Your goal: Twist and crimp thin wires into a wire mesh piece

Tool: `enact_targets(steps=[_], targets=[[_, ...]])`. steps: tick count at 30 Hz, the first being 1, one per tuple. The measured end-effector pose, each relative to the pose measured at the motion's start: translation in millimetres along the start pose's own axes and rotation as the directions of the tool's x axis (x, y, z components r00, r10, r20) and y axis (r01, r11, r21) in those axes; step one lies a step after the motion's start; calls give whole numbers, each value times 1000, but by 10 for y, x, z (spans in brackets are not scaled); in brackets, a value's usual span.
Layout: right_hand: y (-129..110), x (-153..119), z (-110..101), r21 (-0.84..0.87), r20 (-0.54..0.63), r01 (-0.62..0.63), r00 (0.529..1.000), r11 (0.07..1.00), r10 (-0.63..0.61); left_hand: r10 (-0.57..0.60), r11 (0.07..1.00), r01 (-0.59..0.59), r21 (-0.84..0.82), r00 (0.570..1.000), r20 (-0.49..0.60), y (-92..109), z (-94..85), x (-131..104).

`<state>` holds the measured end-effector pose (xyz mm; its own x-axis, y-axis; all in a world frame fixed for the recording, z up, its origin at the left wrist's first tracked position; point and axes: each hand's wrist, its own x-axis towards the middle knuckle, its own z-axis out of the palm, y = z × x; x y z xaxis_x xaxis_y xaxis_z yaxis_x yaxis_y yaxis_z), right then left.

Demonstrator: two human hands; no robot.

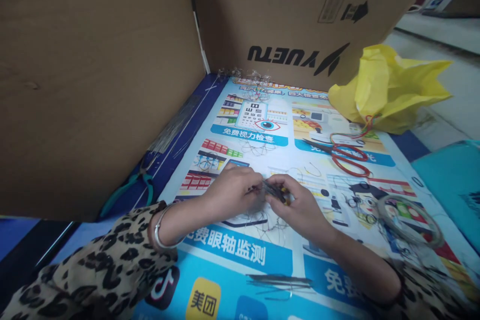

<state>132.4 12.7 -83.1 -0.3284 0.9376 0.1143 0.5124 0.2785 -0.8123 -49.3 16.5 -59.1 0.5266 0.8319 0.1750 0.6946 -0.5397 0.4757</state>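
Over the printed poster, my left hand (240, 187) and my right hand (294, 205) meet with fingers closed. Between them is a small dark bundle of thin wires (274, 190), gripped by my right fingers. My left fingertips pinch at the near end of the same wires; blur hides the exact contact. Loose curled wires (268, 227) lie below my hands. Closer to me rests a flat row of straight dark wire pieces (279, 281). Red-handled scissors (347, 156) lie beyond my right hand, blades pointing left.
Cardboard walls (112, 60) stand at the left and back. A yellow bag (390, 85) sits at the back right, above a wire coil (410, 222). Teal-handled pliers (140, 182) and straight wires (176, 125) lie along the left. A turquoise packet (453, 185) is at the right edge.
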Motion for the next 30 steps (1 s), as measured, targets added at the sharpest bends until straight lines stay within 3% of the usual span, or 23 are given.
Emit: enact_targets(steps=[5, 15, 24, 30], targets=[[31, -21, 6, -23, -20, 52, 998, 998, -52, 3, 1000, -3, 11, 999, 38, -2, -20, -5], [118, -11, 10, -76, 33, 274, 962, 959, -273, -80, 993, 76, 86, 996, 50, 34, -24, -3], [33, 5, -1, -91, 93, 141, 987, 986, -133, -94, 996, 94, 3, 992, 81, 42, -68, -3], [29, 9, -49, 15, 66, 12, 998, 1000, -13, -168, 911, 147, -385, 986, -21, 44, -11, -11]])
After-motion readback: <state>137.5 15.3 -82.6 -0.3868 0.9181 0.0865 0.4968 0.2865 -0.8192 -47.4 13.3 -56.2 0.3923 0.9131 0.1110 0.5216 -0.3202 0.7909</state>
